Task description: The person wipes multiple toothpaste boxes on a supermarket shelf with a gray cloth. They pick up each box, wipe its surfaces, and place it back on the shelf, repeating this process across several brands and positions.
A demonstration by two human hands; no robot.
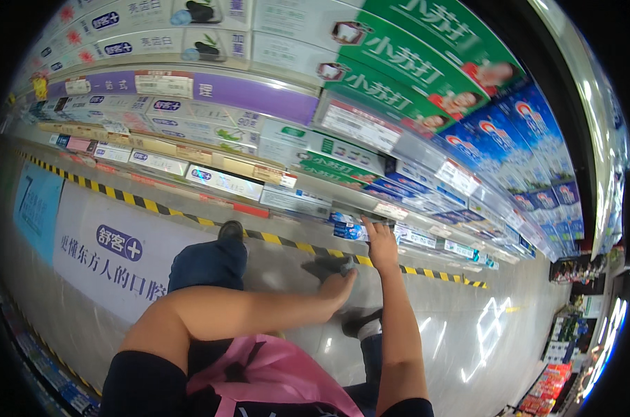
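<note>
My right hand reaches to the lowest shelf, its fingers over a blue toothpaste box near the shelf's front edge. Whether it grips the box or only rests on it cannot be told. Nearer to me, over the floor, my left hand is closed on a grey cloth, part of which is blurred. White toothpaste boxes lie to the right of my right hand, and a grey-white box lies to the left on the same low shelf.
Upper shelves bear stacked green boxes and blue boxes. A shelf edge with price tags juts out above my hands. Black-and-yellow tape runs along the floor by the shelf foot. My shoe stands near the tape.
</note>
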